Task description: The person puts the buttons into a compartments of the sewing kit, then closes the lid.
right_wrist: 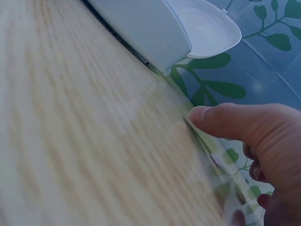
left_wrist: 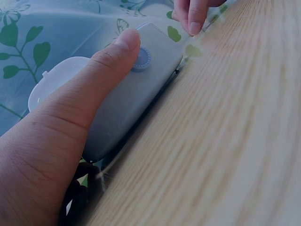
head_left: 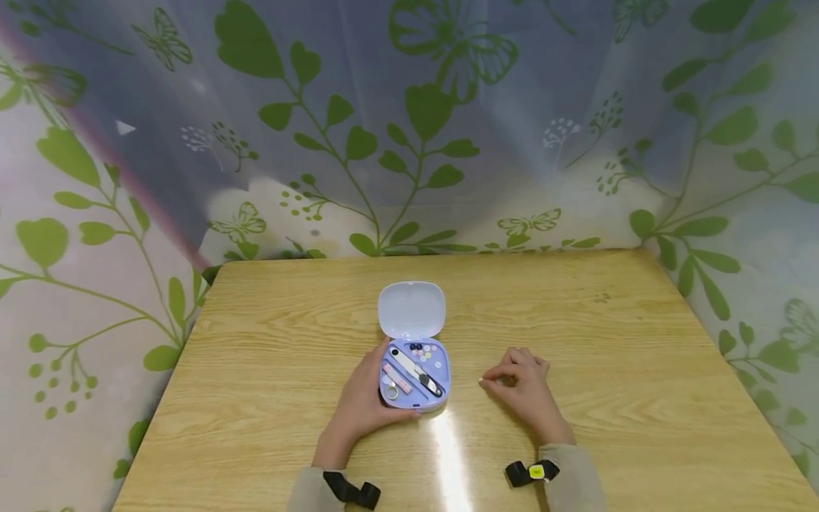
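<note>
A lilac sewing kit case (head_left: pixel 446 370) lies on the table with its whitish lid (head_left: pixel 411 310) swung up at the back. My left hand (head_left: pixel 363 390) grips the case, fingers along its left side and thumb across the front near a round catch (left_wrist: pixel 143 60). Inside are small scissors or a thread snipper (head_left: pixel 409 365), a pink-and-white strip (head_left: pixel 397 379), a ring-like piece (head_left: pixel 392 391) and several small buttons (head_left: pixel 427 353). To the right of the case, my right hand (head_left: pixel 521 387) pinches a tiny pale thing (head_left: pixel 482 382) between thumb and forefinger; I cannot tell its kind.
The wood-grain table (head_left: pixel 640 398) runs out on both sides of the case. A curtain (head_left: pixel 358 178) printed with green leaves and butterflies hangs behind it and at the sides. Black straps with small devices (head_left: pixel 532 472) sit on both wrists.
</note>
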A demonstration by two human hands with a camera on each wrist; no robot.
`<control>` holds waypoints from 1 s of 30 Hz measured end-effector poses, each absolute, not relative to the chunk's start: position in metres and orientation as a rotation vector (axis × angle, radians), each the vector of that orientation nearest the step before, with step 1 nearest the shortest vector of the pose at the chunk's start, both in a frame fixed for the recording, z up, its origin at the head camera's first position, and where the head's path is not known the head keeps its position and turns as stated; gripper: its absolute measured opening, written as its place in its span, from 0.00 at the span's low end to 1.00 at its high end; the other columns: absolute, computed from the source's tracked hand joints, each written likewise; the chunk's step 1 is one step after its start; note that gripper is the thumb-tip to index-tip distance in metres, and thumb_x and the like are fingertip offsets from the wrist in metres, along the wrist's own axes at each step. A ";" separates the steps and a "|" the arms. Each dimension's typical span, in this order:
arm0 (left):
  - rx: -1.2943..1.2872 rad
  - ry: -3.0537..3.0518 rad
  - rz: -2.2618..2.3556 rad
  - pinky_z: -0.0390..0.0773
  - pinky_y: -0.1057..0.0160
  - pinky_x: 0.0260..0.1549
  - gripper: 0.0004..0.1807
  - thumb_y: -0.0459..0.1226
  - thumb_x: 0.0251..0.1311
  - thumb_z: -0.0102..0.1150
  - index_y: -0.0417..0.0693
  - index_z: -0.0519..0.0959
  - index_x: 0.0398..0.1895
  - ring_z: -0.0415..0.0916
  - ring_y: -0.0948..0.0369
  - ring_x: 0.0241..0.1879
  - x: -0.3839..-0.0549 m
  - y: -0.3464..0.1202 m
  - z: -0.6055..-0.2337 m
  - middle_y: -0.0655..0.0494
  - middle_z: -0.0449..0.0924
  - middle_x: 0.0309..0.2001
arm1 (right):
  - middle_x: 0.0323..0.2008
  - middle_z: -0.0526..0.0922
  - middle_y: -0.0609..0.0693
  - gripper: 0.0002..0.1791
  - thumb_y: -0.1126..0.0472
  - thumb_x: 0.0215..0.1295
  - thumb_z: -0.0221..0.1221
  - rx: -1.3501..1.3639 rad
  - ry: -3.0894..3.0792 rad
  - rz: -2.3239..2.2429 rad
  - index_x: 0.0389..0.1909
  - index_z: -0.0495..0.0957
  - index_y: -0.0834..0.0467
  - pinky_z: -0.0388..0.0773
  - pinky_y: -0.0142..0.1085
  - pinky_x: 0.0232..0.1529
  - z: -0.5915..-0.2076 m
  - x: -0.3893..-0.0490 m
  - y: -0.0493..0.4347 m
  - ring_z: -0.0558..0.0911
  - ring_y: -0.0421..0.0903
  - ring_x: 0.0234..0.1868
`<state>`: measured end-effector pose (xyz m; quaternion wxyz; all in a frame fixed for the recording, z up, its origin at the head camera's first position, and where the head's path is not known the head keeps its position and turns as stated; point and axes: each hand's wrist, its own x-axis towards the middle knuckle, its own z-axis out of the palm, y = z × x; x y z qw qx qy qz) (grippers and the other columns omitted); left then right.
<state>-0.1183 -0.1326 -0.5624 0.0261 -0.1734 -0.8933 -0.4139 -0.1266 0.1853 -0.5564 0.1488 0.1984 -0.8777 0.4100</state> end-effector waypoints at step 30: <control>-0.531 -2.775 -1.267 0.61 0.50 0.69 0.76 0.67 0.27 0.78 0.58 0.45 0.80 0.59 0.56 0.70 -0.120 -0.135 -0.564 0.56 0.59 0.74 | 0.25 0.68 0.41 0.08 0.66 0.46 0.77 0.568 -2.546 1.165 0.27 0.89 0.51 0.48 0.49 0.48 -0.559 -0.132 0.189 0.64 0.38 0.34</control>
